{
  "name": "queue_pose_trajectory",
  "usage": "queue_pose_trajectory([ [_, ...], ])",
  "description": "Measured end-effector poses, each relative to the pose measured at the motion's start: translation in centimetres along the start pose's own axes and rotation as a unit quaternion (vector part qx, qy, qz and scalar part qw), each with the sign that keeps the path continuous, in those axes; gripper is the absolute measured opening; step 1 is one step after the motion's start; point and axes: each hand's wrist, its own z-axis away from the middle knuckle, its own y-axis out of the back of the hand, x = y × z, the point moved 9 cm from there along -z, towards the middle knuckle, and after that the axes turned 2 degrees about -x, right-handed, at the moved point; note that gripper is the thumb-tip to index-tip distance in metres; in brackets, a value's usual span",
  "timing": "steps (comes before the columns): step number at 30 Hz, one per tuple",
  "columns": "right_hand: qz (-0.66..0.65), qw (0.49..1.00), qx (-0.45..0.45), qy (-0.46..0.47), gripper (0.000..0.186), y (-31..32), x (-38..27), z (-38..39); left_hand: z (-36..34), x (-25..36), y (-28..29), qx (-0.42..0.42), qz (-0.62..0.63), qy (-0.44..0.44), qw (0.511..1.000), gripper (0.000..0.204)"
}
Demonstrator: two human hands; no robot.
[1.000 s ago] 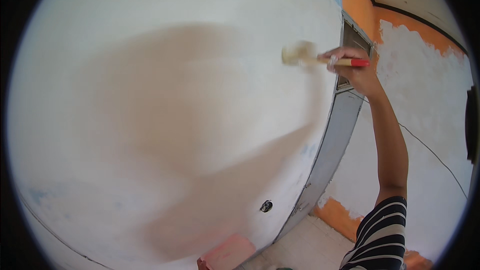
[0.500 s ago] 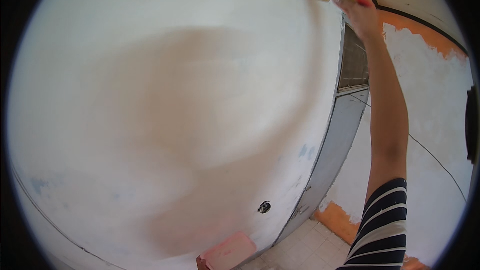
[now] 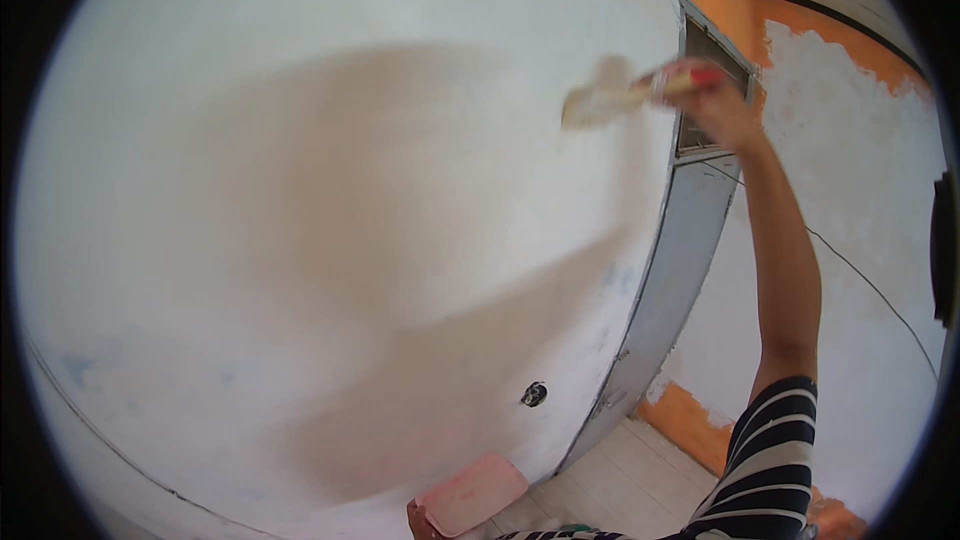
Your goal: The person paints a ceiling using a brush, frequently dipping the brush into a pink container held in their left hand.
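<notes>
My right hand (image 3: 700, 95) is stretched out and closed round the handle of a paintbrush (image 3: 602, 105). The brush has a red handle end, and its pale bristles point left over the white-painted wall (image 3: 480, 170). Motion blurs it, and I cannot tell whether the bristles touch the wall. At the lower edge, the fingers of my left hand (image 3: 421, 522) grip the side of a pink plastic tub (image 3: 473, 498). Most of that hand is out of the picture.
Right of the wall stands a grey door (image 3: 655, 280) with a dark pane above it. A round hole with wires (image 3: 534, 394) sits low in the wall. Further right is an orange wall partly coated white (image 3: 840, 160), crossed by a thin cable (image 3: 870, 285). Pale floor tiles (image 3: 610, 470) lie below.
My right hand has brought the brush down from the blue patch near the top of the wall. The pink tub has shifted slightly right and up in the picture.
</notes>
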Motion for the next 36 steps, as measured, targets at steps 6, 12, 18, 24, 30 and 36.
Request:
queue_pose_trajectory([
  [6, 0.100, 0.961, 0.222, 0.134, 0.029, 10.5, -5.8, -12.2, -0.3, 4.4, 0.3, 0.023, 0.020, -0.028, 0.999, 0.043],
  [12, 0.018, 0.964, 0.230, 0.133, 0.014, 8.2, -5.8, -11.0, 0.4, 4.3, 2.8, 0.133, 0.006, -0.011, 0.991, 0.052],
  [18, 0.081, 0.992, 0.083, 0.039, 0.009, -1.7, -2.4, -0.6, -0.1, 9.8, 0.8, -0.052, -0.126, -0.126, 0.983, 0.052],
  [24, -0.044, 0.996, -0.051, 0.052, 0.019, -10.5, -3.2, 13.4, 0.6, 1.2, 0.9, -0.030, 0.101, 0.051, 0.993, 0.037],
  [30, -0.330, 0.942, 0.007, -0.056, 0.027, -19.5, -4.0, 23.4, 0.4, 5.2, 4.3, -0.027, -0.231, -0.150, 0.961, 0.038],
  [36, -0.421, 0.901, -0.031, -0.097, 0.043, -27.3, -6.9, 31.2, 0.2, 2.3, 8.1, 0.125, 0.309, 0.139, 0.932, 0.039],
])
